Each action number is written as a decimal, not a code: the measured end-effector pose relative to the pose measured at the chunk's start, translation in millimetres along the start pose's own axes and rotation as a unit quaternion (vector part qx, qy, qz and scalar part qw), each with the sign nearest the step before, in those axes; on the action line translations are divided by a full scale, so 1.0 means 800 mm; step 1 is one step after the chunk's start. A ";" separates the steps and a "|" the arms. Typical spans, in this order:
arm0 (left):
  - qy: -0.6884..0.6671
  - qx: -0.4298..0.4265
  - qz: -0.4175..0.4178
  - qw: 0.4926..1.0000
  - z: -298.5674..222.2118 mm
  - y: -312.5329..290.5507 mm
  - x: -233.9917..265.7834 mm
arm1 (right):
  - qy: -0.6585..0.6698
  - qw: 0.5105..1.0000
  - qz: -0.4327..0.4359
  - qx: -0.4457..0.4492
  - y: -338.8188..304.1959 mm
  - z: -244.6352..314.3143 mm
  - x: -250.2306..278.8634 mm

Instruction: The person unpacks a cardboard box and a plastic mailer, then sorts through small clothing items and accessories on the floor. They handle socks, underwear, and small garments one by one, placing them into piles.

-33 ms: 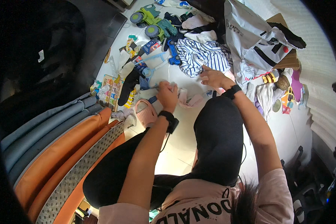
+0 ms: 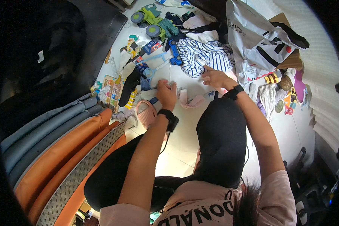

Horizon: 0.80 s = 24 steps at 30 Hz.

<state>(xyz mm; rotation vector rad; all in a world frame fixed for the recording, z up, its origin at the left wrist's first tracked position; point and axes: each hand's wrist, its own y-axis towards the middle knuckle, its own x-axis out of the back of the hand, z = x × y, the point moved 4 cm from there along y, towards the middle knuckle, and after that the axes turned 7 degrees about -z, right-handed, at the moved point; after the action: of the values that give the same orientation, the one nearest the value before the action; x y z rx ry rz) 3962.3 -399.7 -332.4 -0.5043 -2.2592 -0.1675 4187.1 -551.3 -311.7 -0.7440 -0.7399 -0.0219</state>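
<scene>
My left hand is over the pale floor, its fingers curled and the thumb slightly apart. A thin white strand runs down to it; whether the fingers grip this strand I cannot make out. My right hand has its fingers stretched out at the lower edge of a blue-and-white striped cloth, the index tip seemingly against it. Between my hands lies a pale pink strap. Just left of the striped cloth sits a blue toy car. A light blue plastic piece lies beyond my left hand.
A green toy truck stands at the back. A white plastic bag leans at the right, with a bee toy before it. A black sock and a pink sandal lie left. Folded orange cushions border the left.
My left hand has shifted slightly left and up, and its thumb now stands a little away from the fingers. The right hand stays almost where it was.
</scene>
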 end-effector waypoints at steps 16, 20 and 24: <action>-0.140 -0.016 0.551 0.822 -0.031 0.077 -0.013 | -0.012 0.998 -0.051 0.045 0.006 -0.009 -0.003; -0.209 -0.062 0.584 0.782 -0.156 0.084 0.029 | 0.043 0.996 -0.068 0.051 0.002 -0.005 0.000; -0.209 -0.147 0.631 0.732 -0.258 0.086 0.059 | 0.224 0.969 -0.085 0.060 -0.019 0.018 0.032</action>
<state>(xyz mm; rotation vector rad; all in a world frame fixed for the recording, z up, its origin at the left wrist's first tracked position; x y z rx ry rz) 4103.2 -380.1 -161.8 -2.2870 -1.7595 0.3326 4193.9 -548.0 -279.5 -0.5316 -0.3650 -0.2898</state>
